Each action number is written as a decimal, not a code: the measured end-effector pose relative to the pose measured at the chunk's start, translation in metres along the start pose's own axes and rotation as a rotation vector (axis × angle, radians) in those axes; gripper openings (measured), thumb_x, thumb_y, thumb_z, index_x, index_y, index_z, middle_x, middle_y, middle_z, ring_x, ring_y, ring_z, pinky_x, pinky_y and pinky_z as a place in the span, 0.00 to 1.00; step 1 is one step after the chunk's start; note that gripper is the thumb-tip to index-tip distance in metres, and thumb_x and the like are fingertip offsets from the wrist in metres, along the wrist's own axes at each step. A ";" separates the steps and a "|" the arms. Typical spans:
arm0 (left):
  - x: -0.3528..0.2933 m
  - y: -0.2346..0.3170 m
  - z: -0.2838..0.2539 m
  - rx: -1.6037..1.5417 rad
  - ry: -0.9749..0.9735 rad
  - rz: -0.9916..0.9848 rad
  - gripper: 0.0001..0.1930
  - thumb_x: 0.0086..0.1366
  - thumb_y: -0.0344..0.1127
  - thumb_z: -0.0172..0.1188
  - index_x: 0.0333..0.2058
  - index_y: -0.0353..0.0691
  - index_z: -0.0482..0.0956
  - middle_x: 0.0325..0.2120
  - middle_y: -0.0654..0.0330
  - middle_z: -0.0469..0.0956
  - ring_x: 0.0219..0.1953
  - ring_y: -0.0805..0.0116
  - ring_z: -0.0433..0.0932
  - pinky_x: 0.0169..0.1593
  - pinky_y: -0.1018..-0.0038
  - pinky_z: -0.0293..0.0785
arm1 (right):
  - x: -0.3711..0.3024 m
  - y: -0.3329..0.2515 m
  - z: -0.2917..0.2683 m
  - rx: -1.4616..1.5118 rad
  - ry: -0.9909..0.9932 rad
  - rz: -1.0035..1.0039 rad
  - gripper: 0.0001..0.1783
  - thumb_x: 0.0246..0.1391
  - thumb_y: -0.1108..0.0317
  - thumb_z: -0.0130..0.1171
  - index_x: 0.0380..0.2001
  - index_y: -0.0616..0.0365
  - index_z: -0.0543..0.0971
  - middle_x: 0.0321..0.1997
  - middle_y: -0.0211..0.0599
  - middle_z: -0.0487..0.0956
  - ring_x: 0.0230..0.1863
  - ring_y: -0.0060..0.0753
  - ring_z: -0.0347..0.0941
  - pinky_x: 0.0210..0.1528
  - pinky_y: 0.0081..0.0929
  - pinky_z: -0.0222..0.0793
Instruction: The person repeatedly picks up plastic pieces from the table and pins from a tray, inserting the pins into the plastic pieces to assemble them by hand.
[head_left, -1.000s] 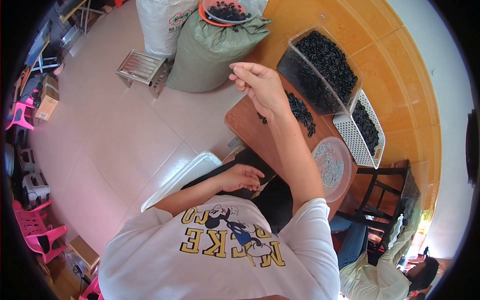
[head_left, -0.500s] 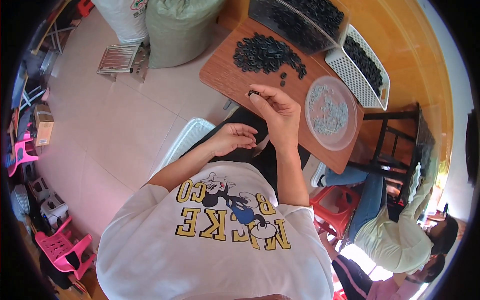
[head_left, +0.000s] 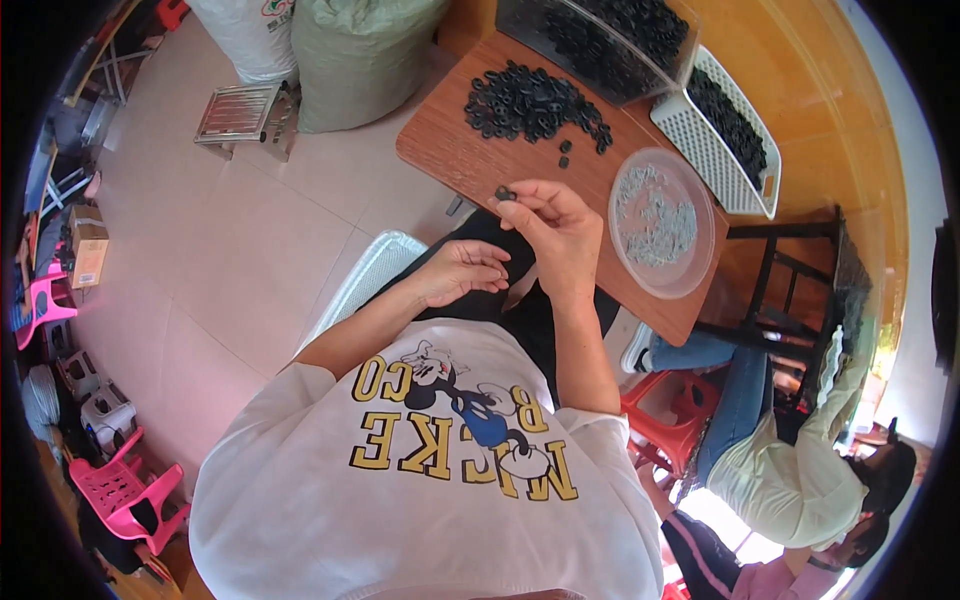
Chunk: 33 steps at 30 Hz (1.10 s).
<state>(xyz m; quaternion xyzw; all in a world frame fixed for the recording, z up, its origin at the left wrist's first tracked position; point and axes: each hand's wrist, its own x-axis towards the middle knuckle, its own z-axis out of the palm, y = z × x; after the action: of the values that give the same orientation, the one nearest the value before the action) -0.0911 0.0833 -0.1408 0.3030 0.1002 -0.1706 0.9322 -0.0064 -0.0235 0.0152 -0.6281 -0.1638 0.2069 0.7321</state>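
Between the thumb and fingers of my right hand (head_left: 562,240) is a small black ring-like piece (head_left: 505,193), pinched just above the near edge of the wooden table (head_left: 450,140). My left hand (head_left: 462,272) hovers over my lap, lower and to the left, its fingers loosely bent and apart with nothing visible in them. On the table lies a pile of similar black ring-shaped pieces (head_left: 530,100), with a couple of loose ones (head_left: 565,153) nearer me. Right of my right hand sits a round translucent tub (head_left: 680,285) containing many small silvery pieces (head_left: 660,225).
A clear bin (head_left: 625,85) of black pieces and a white perforated basket (head_left: 690,135) stand along the table's far side. Full sacks (head_left: 365,65) and a metal stool (head_left: 240,115) are at the far left. Another person (head_left: 780,480) sits at right near a red stool (head_left: 675,410).
My right hand has dipped slightly toward me and turned the black piece a little. My left hand has shifted slightly, its fingers still loosely bent.
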 end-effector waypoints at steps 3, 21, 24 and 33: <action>0.000 -0.003 -0.004 -0.004 -0.029 0.009 0.14 0.58 0.24 0.58 0.44 0.34 0.73 0.33 0.56 0.77 0.36 0.67 0.79 0.40 0.75 0.76 | 0.006 0.006 0.004 -0.015 -0.011 0.033 0.09 0.46 0.82 0.60 0.33 0.68 0.76 0.31 0.40 0.80 0.27 0.21 0.74 0.31 0.14 0.70; -0.005 0.002 -0.003 -0.018 -0.029 0.012 0.13 0.59 0.24 0.56 0.44 0.32 0.74 0.31 0.53 0.78 0.33 0.65 0.79 0.37 0.74 0.77 | 0.284 -0.041 0.109 -0.269 -0.471 0.041 0.28 0.50 0.64 0.61 0.50 0.70 0.68 0.39 0.41 0.77 0.36 0.30 0.77 0.37 0.21 0.74; -0.003 0.001 -0.011 -0.007 -0.031 0.020 0.13 0.59 0.24 0.57 0.44 0.32 0.73 0.31 0.53 0.78 0.31 0.67 0.79 0.37 0.75 0.76 | 0.262 -0.038 0.063 -0.540 -0.450 -0.114 0.25 0.53 0.63 0.58 0.51 0.67 0.70 0.39 0.38 0.78 0.36 0.23 0.76 0.35 0.16 0.71; 0.001 -0.003 -0.012 -0.046 -0.032 -0.031 0.13 0.59 0.22 0.56 0.44 0.32 0.74 0.28 0.55 0.78 0.27 0.71 0.77 0.33 0.79 0.75 | 0.075 0.017 -0.073 -0.797 0.102 -0.036 0.10 0.53 0.69 0.55 0.35 0.64 0.80 0.25 0.38 0.79 0.25 0.24 0.73 0.29 0.21 0.68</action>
<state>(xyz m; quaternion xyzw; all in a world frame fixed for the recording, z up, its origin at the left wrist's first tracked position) -0.0923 0.0877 -0.1525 0.2770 0.0937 -0.1873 0.9378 0.0927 -0.0455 -0.0149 -0.8692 -0.2056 0.0828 0.4420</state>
